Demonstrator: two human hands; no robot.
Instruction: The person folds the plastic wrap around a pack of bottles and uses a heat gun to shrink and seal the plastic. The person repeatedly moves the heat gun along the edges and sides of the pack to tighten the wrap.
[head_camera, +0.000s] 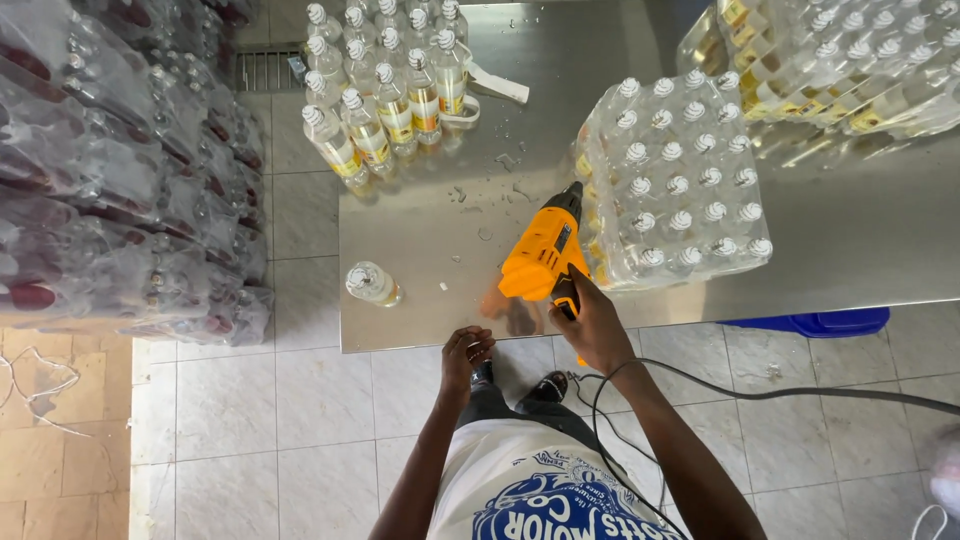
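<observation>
My right hand (596, 325) grips the handle of an orange heat gun (545, 250), whose black nozzle points at the near side of a plastic-wrapped pack of clear bottles with white caps (675, 180) on the steel table (850, 250). My left hand (466, 352) hangs below the table's front edge with its fingers curled, holding nothing that I can see. A single small bottle (371, 284) stands alone near the table's front left corner.
Several loose bottles with yellow labels (385, 90) stand at the table's far left. More wrapped packs (850, 60) lie at the far right. Stacked wrapped packs (120, 170) fill the floor at left. The gun's black cord (780, 393) trails right. A blue tub (820, 322) sits under the table.
</observation>
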